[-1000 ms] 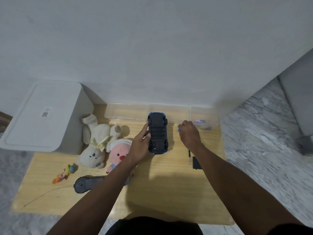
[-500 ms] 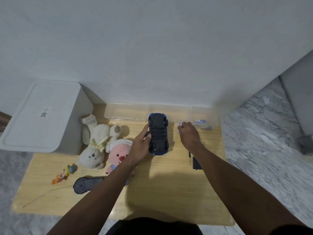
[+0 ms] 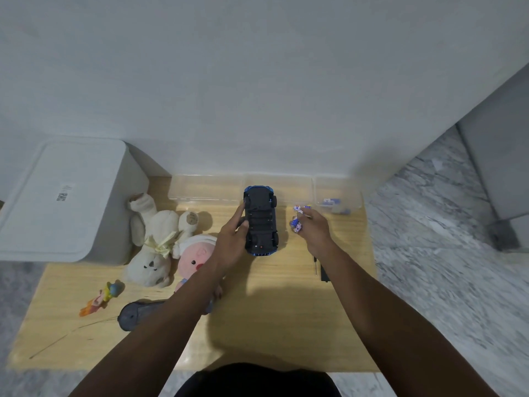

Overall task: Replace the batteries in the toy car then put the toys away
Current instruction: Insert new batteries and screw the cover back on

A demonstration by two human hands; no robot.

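The blue toy car [image 3: 261, 222] lies upside down on the wooden table [image 3: 280, 310], its battery bay uncovered. My left hand [image 3: 232, 242] grips the car's left side. My right hand [image 3: 313, 230] is just right of the car with blue-and-white batteries [image 3: 297, 222] in its fingertips. More batteries [image 3: 333, 202] rest in a clear tray [image 3: 337, 193] at the back right. A small screwdriver [image 3: 315, 266] and a black cover [image 3: 325, 275] lie beside my right forearm.
A white lidded bin [image 3: 63, 199] stands at the left. A cream plush [image 3: 156, 247], a pink plush [image 3: 194, 256], a small figure toy [image 3: 101, 298] and a dark remote [image 3: 137, 313] lie on the left half. Clear trays [image 3: 206, 189] line the wall.
My right hand has drawn back from the tray toward the car, now with batteries showing in its fingers. The left hand stays on the car.
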